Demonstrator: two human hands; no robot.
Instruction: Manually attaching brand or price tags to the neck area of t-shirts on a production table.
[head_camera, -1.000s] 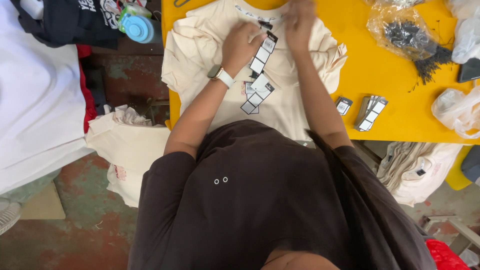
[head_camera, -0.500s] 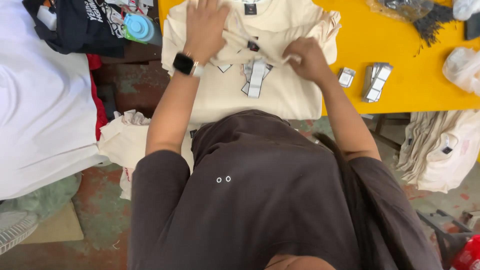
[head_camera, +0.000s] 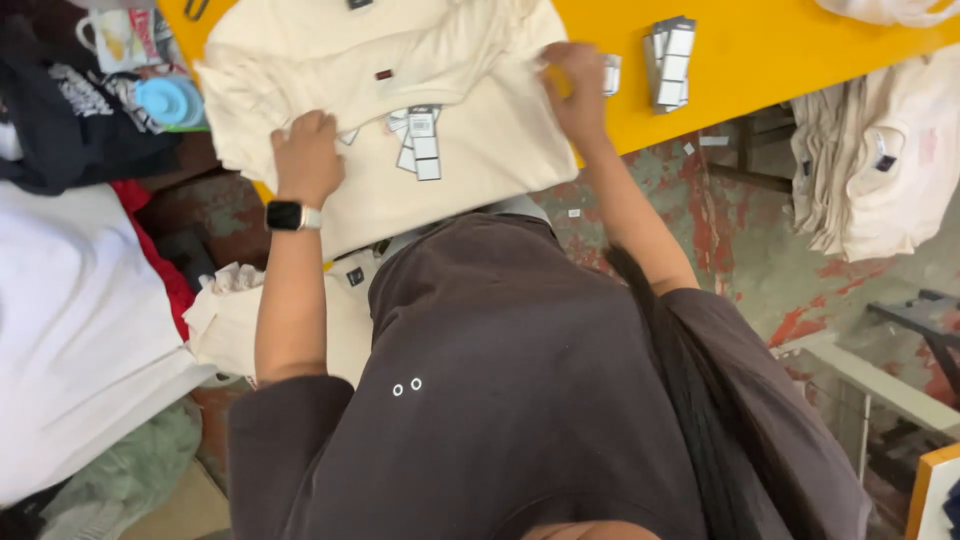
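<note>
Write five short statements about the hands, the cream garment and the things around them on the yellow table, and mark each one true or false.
1. The left hand rests on the cream garment. True.
2. The right hand holds a pair of scissors. False: it grips the garment's right edge, and no scissors are in it.
3. A smartwatch sits on the left wrist. True.
4. The table is blue. False: it is yellow.
5. Paper tags lie on the garment, and another stack of tags stands on the table to the right. True.
</note>
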